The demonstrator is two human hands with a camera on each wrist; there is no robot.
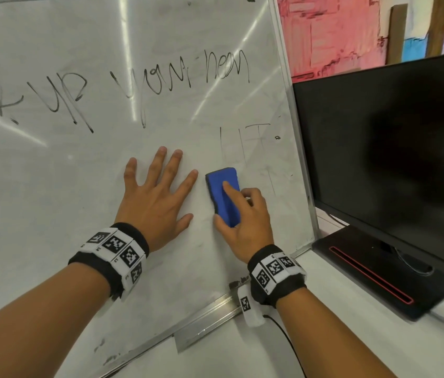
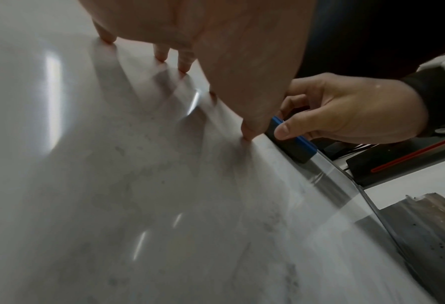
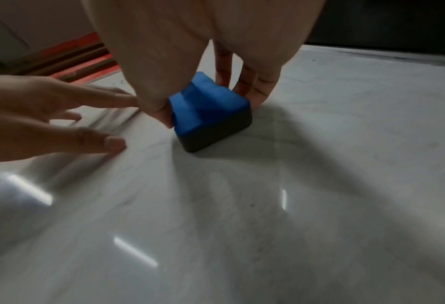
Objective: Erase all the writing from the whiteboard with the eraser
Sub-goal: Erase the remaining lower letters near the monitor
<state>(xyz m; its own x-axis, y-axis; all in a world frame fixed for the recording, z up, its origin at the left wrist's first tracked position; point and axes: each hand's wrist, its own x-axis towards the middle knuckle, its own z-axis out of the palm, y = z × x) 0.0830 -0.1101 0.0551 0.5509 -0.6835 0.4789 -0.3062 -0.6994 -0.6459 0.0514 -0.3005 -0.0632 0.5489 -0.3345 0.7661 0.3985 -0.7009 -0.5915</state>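
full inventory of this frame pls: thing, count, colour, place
whiteboard: 1, white, metal-framed, leaning on the table
writing: black line across the upper board; faint marks above the eraser
eraser: 1, blue top, dark pad, flat on the board, lower right
monitor: 1, black, screen dark, right of the board
table: 1, white, under board and monitor
left hand: fingers spread, pressed flat on the board
right hand: gripping the eraser

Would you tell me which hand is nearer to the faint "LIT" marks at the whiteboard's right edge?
The right. The right hand grips the eraser just below the faint marks. The left hand presses flat on the whiteboard, farther to the left.
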